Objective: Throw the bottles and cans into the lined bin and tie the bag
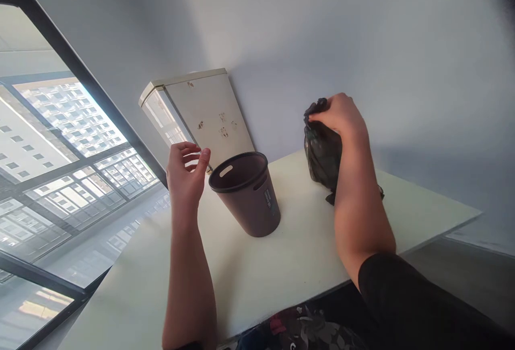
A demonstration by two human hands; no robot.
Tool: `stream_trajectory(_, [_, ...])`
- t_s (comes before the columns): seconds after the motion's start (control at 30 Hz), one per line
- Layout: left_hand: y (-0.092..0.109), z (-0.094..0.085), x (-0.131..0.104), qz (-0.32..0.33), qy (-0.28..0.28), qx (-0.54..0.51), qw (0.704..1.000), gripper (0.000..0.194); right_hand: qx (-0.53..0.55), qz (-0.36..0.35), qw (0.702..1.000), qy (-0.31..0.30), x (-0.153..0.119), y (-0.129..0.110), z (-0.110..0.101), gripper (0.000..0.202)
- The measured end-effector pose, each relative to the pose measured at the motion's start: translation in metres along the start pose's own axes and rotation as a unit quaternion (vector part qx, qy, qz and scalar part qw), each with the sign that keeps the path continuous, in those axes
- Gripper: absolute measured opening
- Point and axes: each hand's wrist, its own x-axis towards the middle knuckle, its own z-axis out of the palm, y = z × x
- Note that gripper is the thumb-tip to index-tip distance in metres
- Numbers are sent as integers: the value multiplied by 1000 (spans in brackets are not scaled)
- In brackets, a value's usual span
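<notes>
A dark brown plastic bin with a black rim stands upright on the pale table, its top open. Just left of the rim is my left hand, raised, fingers curved and apart, holding nothing. My right hand pinches the gathered top of a black plastic bag to the right of the bin. The bag hangs full and bulging, its lower end at the table; my forearm hides part of its right side.
Behind the table stands a white fridge-like cabinet with worn marks, against a grey wall. Large windows with a dark frame are on the left. The table's right corner juts toward the wall.
</notes>
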Motion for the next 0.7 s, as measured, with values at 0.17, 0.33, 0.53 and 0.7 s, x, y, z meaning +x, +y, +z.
stream_trajectory(0.17, [-3, 1, 1, -1, -14, 7, 1000, 29, -89, 54, 988, -110, 9, 6, 7, 13])
stream_trajectory(0.33, [-2, 0, 1, -1, -25, 11, 1000, 25, -139, 75, 975, -154, 13, 9, 19, 10])
stream_trajectory(0.53, [-6, -1, 1, -4, -33, 21, 999, 23, -190, 82, 964, -168, 16, 16, 22, 20])
stream_trajectory(0.7, [-10, -1, 2, -1, -34, 22, 999, 22, -227, 107, 948, -194, 17, 20, 22, 14])
